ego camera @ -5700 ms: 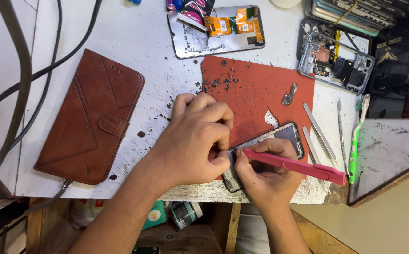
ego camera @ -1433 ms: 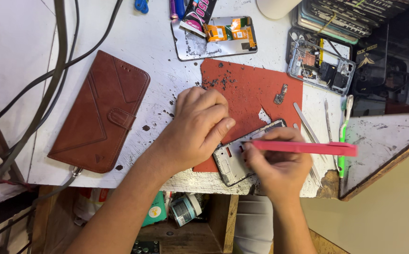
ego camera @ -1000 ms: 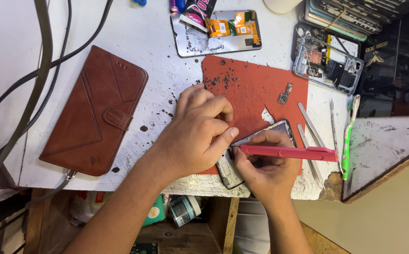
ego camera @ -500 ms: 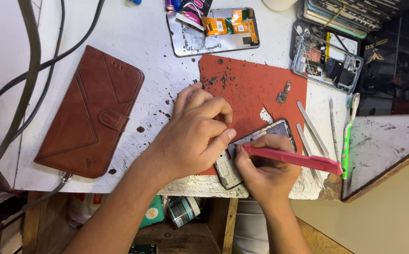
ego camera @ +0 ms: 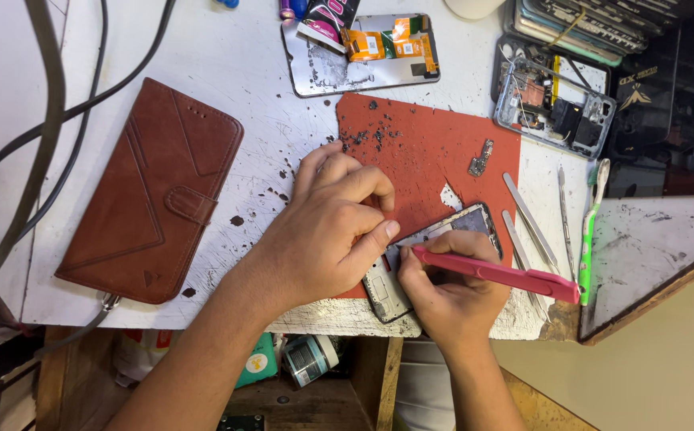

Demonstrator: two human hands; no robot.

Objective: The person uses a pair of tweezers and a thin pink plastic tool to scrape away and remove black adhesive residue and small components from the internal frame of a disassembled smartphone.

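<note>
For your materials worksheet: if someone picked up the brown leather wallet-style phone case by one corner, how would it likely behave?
The brown leather wallet-style phone case would probably flop open somewhat, since it looks like a folding cover held by a small strap. It lies flat and thin, so it likely feels light. Its wide, flat shape suggests it would slide rather than roll.

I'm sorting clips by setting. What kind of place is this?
Most likely a phone repair bench. The left hand steadies an opened phone frame while the right hand works it with a pink pry tool. Metal tweezers and another stripped phone lie nearby.
</note>
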